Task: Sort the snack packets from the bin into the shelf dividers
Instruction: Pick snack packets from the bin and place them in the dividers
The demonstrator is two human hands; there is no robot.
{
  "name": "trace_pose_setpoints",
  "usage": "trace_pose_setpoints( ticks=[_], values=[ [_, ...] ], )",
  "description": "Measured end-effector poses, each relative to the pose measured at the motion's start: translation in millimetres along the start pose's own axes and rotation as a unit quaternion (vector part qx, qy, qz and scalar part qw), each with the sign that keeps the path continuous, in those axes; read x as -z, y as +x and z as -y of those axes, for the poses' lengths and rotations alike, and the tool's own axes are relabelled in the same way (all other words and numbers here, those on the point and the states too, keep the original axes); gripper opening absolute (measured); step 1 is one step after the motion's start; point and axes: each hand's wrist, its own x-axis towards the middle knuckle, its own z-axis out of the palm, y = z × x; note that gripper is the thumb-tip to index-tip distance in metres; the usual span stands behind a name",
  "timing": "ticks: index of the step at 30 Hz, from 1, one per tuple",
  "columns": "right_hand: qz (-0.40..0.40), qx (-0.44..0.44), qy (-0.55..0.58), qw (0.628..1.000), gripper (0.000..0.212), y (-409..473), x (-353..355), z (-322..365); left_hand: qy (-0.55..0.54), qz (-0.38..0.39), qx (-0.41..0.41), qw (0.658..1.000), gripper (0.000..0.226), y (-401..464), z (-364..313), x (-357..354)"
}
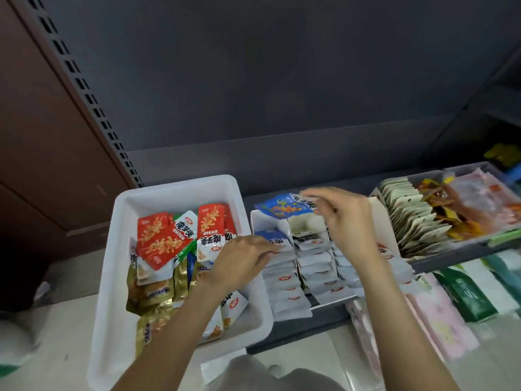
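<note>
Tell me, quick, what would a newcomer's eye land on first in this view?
Probably the blue packet that the right hand pinches above the back of the white shelf dividers, mid-frame. Next, the white bin at left, with red packets piled toward its back and gold packets at its front. The left hand reaches across the bin's right rim to the left divider row of white packets.

Both forearms bare, no sleeves, nothing on wrists. Left hand (242, 261) & right hand (348, 218) bare too, no gloves/rings visible. Grey garment at bottom centre of frame.
</note>
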Motion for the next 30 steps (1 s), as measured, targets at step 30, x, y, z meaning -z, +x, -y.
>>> trace_pose_setpoints(
  ticks=[30],
  values=[
    [0.323, 0.120, -0.069, 0.936, 0.026, -45, -111, 53, -0.007, 0.038, 0.324, 0.945, 0.024, -133, 73, 31]
  ],
)
